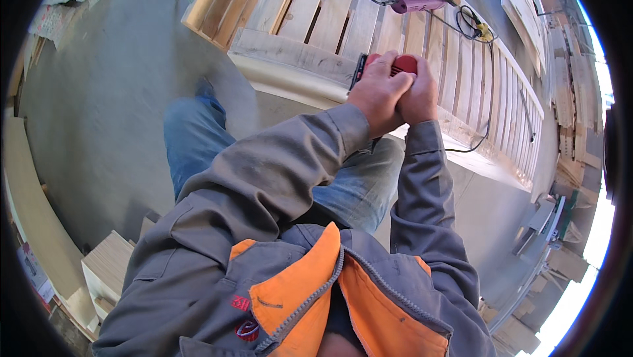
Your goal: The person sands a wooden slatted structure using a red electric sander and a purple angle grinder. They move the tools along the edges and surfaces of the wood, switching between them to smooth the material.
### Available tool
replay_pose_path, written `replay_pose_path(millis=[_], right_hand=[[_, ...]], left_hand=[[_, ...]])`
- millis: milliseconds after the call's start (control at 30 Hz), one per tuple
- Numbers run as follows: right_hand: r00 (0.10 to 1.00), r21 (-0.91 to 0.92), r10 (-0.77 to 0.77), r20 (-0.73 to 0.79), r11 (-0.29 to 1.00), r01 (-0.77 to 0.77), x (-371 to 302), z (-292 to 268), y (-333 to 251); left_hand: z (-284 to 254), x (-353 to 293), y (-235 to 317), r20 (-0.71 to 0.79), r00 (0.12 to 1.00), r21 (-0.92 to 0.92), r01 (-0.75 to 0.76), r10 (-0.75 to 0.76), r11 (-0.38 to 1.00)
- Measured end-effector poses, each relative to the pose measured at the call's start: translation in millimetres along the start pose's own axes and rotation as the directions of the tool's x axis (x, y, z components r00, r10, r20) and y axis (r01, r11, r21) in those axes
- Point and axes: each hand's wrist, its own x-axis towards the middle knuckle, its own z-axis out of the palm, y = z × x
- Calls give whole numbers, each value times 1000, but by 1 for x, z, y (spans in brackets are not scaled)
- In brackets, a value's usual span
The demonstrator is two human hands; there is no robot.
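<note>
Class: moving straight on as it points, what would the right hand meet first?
Past its red-and-black tool, the right hand would likely meet the purple cylindrical grinder, though depth is unclear.

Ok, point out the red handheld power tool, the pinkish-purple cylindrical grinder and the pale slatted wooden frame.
Red handheld power tool (405,64): head view, on its rounded red end.
Pinkish-purple cylindrical grinder (417,1): head view, on its body's middle.
Pale slatted wooden frame (364,17): head view, on a bare slat.
</note>
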Motion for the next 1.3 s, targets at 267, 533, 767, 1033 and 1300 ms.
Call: replay_pose_path(millis=[267, 533, 767, 1033, 1300], right_hand=[[997, 77, 76, 3, 994, -76, 5, 4, 26], [988, 163, 154, 9, 975, -153, 23, 10, 25], [976, 240, 202, 83, 947, -216, 21, 9, 23], [976, 352, 210, 59, 910, -218, 20, 28, 18], [991, 247, 130, 10, 961, -128, 22, 48, -6]], left_hand=[[2, 0, 0, -7, 997, -68, 77, -77, 995], [-5, 12, -19, -47, 998, -124, 37, -43, 992], [-5, 10, -18, 10, 996, -133, 88, -88, 987], [-26, 7, -27, -10, 998, -128, 60, -62, 990], [-50, 5, -35, -73, 996, -129, 33, -42, 991]])
